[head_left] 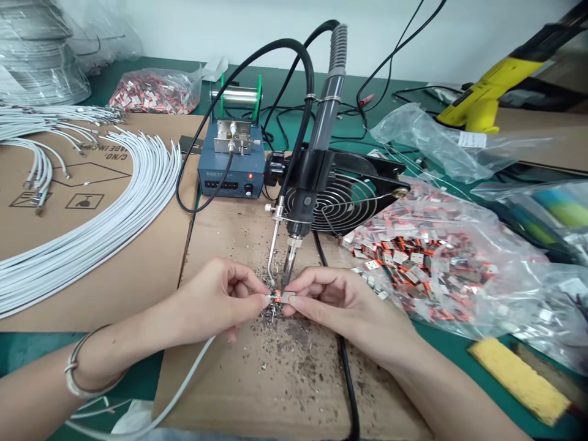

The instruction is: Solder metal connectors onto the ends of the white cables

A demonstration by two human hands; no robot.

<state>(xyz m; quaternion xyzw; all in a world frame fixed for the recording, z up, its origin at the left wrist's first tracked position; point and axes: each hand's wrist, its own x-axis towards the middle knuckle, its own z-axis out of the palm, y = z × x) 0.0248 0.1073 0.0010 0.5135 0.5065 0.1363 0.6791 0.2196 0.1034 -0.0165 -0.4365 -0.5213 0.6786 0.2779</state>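
My left hand [229, 297] pinches the end of a white cable [195, 367], whose length trails down towards the lower left. Between finger and thumb, my right hand [333, 303] grips a small USB connector [287, 297] with a metal shell and an orange-red part. The cable's thin wires meet the connector's red end. Directly over that joint stands the tip of a mounted soldering iron [289, 260], so close that I cannot tell whether it touches. Beside the tip a thin metal solder feed tube [274, 245] curves down to the same spot.
Dark solder specks litter the cardboard [229, 392] underneath. Behind are a blue solder feeder [229, 168] with a wire spool [239, 96] and a black fan [331, 205]. White cables [138, 202] lie left. On the right are a bag of connectors [418, 263] and a yellow sponge [519, 380].
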